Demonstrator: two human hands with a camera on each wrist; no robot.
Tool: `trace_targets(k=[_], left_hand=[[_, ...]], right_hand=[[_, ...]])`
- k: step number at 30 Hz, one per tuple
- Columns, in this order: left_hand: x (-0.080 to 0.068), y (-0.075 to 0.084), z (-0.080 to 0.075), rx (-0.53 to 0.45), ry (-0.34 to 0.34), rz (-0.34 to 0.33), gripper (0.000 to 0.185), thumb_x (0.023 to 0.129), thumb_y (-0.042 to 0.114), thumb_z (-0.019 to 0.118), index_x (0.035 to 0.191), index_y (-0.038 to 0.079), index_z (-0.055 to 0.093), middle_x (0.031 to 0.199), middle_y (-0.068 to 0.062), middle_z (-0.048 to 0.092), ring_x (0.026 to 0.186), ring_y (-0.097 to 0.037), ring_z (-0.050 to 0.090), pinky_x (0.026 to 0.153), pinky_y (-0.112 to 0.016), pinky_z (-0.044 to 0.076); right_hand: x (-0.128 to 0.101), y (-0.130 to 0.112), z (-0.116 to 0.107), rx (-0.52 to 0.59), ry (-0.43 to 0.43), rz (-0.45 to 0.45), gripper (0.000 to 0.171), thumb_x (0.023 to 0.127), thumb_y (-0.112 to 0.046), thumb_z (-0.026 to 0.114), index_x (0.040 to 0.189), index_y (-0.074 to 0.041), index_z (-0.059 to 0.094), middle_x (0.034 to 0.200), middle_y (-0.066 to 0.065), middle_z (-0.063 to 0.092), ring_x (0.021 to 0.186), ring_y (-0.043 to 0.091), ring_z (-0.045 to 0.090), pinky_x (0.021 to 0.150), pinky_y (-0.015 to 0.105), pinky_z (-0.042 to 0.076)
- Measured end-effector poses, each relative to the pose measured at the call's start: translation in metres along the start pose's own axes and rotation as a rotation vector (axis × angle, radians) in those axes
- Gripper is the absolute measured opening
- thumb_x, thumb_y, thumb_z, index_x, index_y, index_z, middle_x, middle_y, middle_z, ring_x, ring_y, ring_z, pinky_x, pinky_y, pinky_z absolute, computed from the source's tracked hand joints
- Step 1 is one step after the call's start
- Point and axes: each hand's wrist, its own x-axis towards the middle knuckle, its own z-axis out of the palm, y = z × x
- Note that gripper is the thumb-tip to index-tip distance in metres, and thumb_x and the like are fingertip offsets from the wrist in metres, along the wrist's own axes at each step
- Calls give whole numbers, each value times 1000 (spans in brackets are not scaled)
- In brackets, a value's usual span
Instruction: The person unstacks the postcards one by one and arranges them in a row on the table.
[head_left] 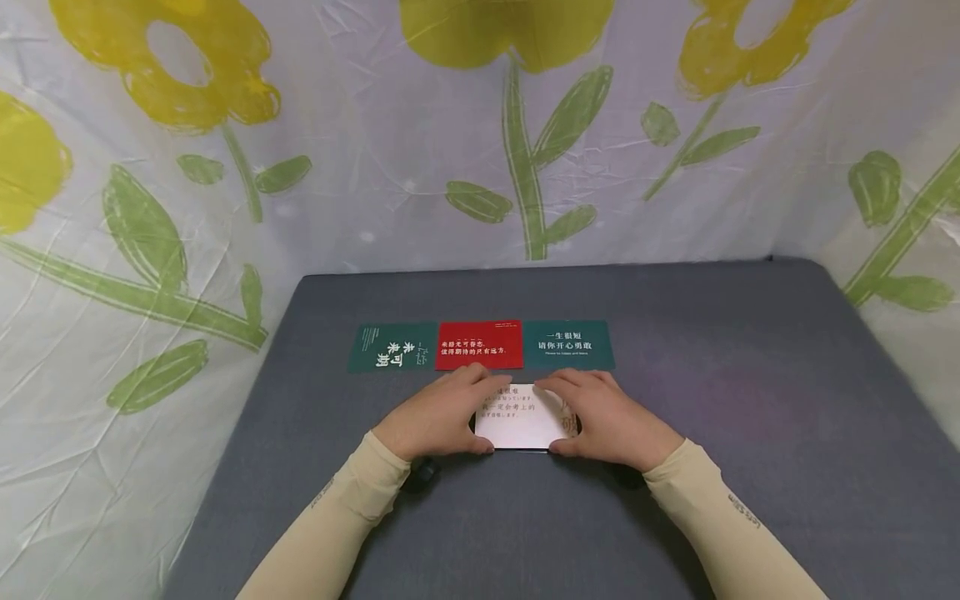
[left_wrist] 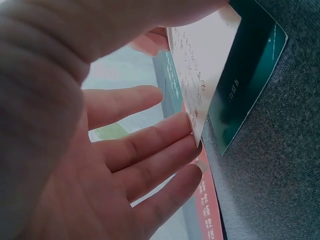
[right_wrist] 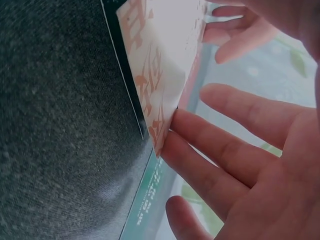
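Observation:
Both hands meet over a white card with printed characters, near the middle of the grey table. My left hand holds its left end between thumb and fingers, index finger lifted off it. At the other end, where large orange-brown characters run along the edge, my right hand grips in the same way. In the left wrist view the white card is slightly raised and tilted over a dark green card, which lies on the grey cloth and is mostly hidden from the head view.
Behind the hands lie three cards in a row: a green one, a red one and another green one. A curtain with yellow flowers hangs at the table's far edge. Grey cloth covers the table.

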Motion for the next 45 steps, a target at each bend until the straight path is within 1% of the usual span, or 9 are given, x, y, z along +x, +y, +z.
trace_targets(k=[7,15,21,25,28,31,34,41,45], left_hand=[[9,4,0,-47,-1,8,96,81,35,95,163,19,49,139,0,59,113,-11,58,94,-31,60],[22,8,4,-17,17,39,98,81,40,94,165,23,46,143,2,58,118,-13,57,99,-34,59],[39,17,7,-12,34,79,100,81,40,94,165,20,44,145,1,57,123,-15,55,102,-35,57],[57,27,7,-10,36,84,108,79,41,95,168,18,39,146,0,56,125,-14,54,105,-34,56],[73,35,7,12,33,92,111,78,43,95,169,16,37,145,-2,56,123,-16,54,101,-33,57],[91,43,6,33,30,113,110,79,43,94,169,14,36,147,-3,56,124,-16,54,104,-34,55],[109,51,6,48,18,131,107,83,43,91,169,13,36,148,-4,55,128,-16,53,115,-37,49],[148,70,5,78,15,144,101,89,44,86,169,11,34,152,-6,52,134,-18,51,122,-41,42],[170,77,8,80,17,138,104,89,46,85,171,10,31,157,-7,50,139,-19,49,126,-42,39]], right_hand=[[-4,5,-9,-18,17,2,76,77,-36,99,143,-14,67,141,2,68,130,24,63,114,55,40],[-11,13,-15,-29,36,36,70,78,-32,97,140,-14,68,141,3,68,133,27,61,119,57,36],[-20,28,-20,-16,55,70,60,78,-28,98,127,-14,67,128,0,70,122,24,64,115,58,37],[-25,43,-26,-23,81,79,57,77,-23,99,123,-13,65,127,2,70,120,25,66,113,60,37],[-28,56,-33,-24,80,98,58,78,-22,98,124,-13,65,132,5,69,123,28,66,114,60,35],[-31,70,-41,-15,75,120,58,79,-22,98,126,-13,64,136,7,69,125,30,66,116,62,33],[-36,86,-49,-3,75,136,58,80,-20,97,127,-13,64,140,9,67,128,32,65,115,66,32],[-42,119,-72,19,63,183,50,84,-18,93,126,-12,67,152,15,60,149,42,45,115,75,29],[-43,135,-84,41,25,211,45,87,-18,90,125,-11,67,157,19,55,150,47,42,114,77,31]])
